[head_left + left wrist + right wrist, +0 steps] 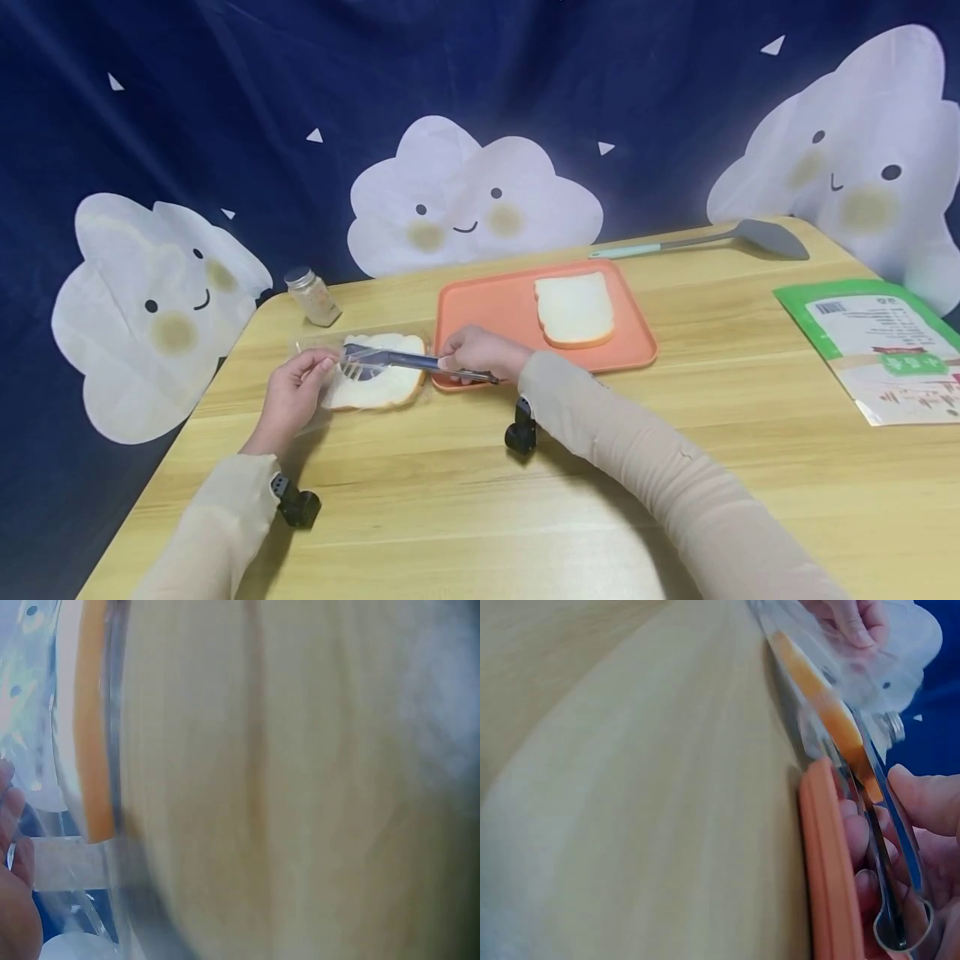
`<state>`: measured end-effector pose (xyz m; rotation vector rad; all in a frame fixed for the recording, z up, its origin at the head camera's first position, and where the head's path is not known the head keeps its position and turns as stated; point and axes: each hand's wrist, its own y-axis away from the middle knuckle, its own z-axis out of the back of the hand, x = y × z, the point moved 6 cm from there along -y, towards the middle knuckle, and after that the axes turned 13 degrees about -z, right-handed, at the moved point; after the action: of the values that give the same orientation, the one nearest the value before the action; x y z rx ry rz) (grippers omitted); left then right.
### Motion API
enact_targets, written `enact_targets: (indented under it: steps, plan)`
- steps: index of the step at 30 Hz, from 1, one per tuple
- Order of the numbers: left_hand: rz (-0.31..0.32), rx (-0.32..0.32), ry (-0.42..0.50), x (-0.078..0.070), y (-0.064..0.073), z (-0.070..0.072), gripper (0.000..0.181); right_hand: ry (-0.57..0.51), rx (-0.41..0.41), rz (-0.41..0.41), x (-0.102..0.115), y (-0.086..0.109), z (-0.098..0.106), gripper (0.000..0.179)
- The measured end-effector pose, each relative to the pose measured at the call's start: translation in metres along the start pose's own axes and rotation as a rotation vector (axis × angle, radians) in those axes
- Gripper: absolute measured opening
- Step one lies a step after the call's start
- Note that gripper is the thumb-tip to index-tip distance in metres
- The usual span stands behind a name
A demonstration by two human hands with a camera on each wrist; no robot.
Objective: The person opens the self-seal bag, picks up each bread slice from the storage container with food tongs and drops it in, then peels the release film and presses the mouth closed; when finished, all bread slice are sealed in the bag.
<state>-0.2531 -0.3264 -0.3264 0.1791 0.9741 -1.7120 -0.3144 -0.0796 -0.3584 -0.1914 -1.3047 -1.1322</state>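
Observation:
My left hand (296, 390) pinches the edge of a clear plastic bag (318, 340) at the left of the table. Inside that bag lies a slice of bread (390, 388), its brown crust facing me. With my right hand (482, 352) I grip metal tongs (414, 360) between thumb and fingers, near the tray's front left corner. The tongs' forked end overlaps the slice at the bag's mouth. In the right wrist view, the two tong arms (913, 855) stand slightly apart, with the crust (829, 701) between their far ends. Only part of my left hand (16, 847) shows in the left wrist view.
An orange tray (487, 312) sits at the centre back, bearing another slice of bread (576, 310). A small lidded jar (315, 298) stands at the back left. Behind the tray lies a grey spatula (768, 238) with a mint handle. A green and white packet (885, 354) lies far right.

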Motion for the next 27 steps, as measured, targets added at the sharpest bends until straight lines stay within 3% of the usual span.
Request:
enact_targets:
  steps: [6, 11, 22, 24, 27]
  plan:
    - [-0.014, -0.020, 0.004, -0.002, -0.001, 0.000, 0.022, -0.002, 0.009, -0.007, 0.007, 0.003, 0.001, 0.008]
    - [-0.067, -0.030, 0.018, -0.008, 0.000, -0.001, 0.019, -0.005, 0.037, -0.002, 0.014, 0.006, -0.002, 0.013]
    - [-0.187, -0.041, 0.160, -0.018, 0.001, -0.002, 0.013, -0.026, -0.017, -0.021, 0.013, 0.005, -0.002, 0.012]
    - [-0.182, -0.039, 0.152, -0.018, 0.001, -0.002, 0.013, -0.034, -0.016, -0.018, 0.012, 0.004, -0.003, 0.012]
    - [-0.125, -0.048, 0.090, -0.016, 0.000, 0.000, 0.018, -0.039, -0.006, -0.006, 0.012, 0.005, -0.003, 0.012]
